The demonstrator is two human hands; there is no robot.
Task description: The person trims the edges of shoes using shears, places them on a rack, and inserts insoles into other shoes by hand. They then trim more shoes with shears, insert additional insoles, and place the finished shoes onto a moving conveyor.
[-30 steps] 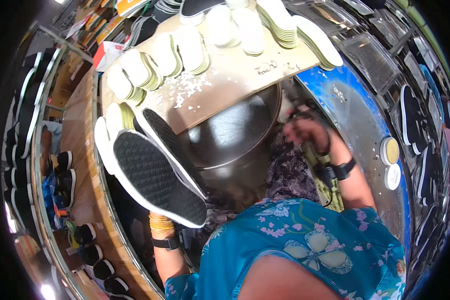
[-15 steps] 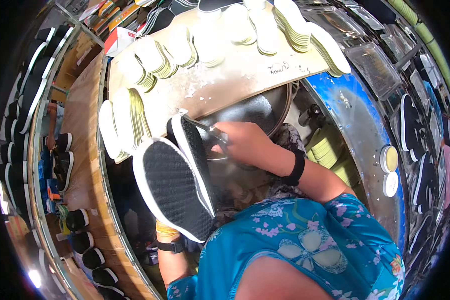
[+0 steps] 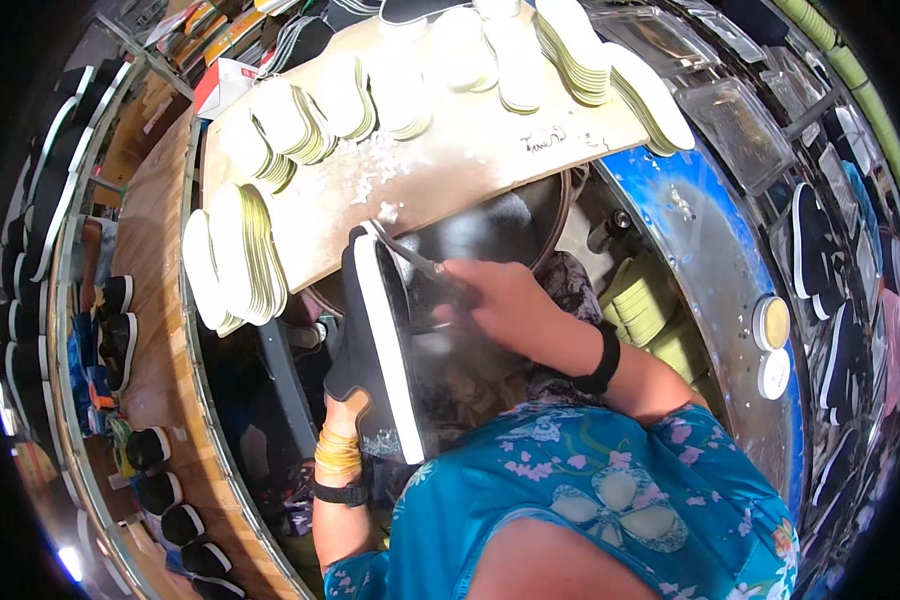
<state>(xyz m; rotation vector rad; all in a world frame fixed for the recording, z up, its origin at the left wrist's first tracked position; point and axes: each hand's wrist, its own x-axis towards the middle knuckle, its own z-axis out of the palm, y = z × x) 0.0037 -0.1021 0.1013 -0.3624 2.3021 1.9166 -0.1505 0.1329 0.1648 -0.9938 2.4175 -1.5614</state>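
Note:
A black slip-on shoe (image 3: 355,330) with a thick white sole edge stands on end in front of me, toe pointing away. My left hand (image 3: 347,408) reaches into its opening and holds it up; the fingers are hidden inside. Closed round a slim grey metal tool (image 3: 406,252) is my right hand (image 3: 490,300), to the right of the shoe. The tool's tip lies at the white edge by the toe. I cannot make out whether it is a knife or scissors. Small white scraps (image 3: 386,212) lie just beyond the tip.
A tilted board (image 3: 410,185) ahead carries stacks of pale insoles (image 3: 250,250) and white scraps. Under it sits a dark round basin (image 3: 515,225). On the right, a blue-edged bench (image 3: 710,260) holds a round tin (image 3: 771,322). Black shoes (image 3: 150,448) line the left shelf.
A broad black patterned sole with a white rim no longer faces me. The shoe in my left hand now shows its side and white edge. My right hand stays near the toe with the tool.

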